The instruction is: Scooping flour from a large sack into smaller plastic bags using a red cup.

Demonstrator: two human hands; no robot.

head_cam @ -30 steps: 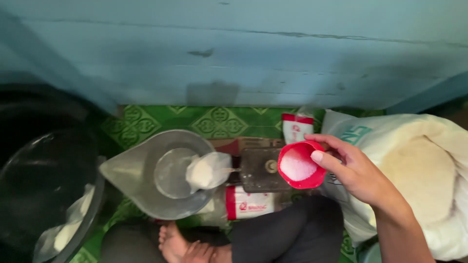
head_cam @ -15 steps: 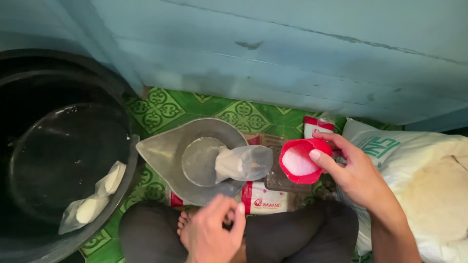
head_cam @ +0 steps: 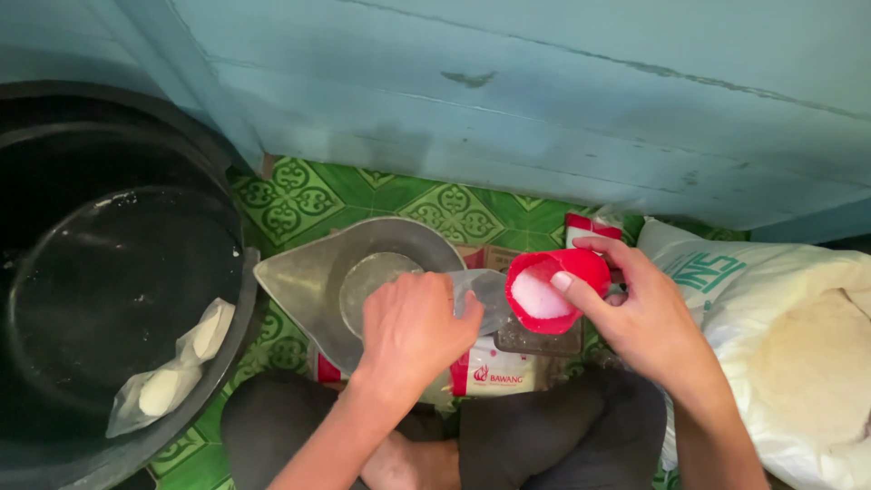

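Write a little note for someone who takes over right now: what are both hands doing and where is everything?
Left hand: gripping the clear plastic bag over the grey metal scale pan.
Right hand: holding the red cup of white grains at the bag's mouth.
Big white sack of grains lies open on the right. Two filled bags lie in the black tub on the left.
Done: two bags filled. Left: the cup is full, its grains not yet poured.

Left hand (head_cam: 413, 327) curled; right hand (head_cam: 640, 313) gripping.
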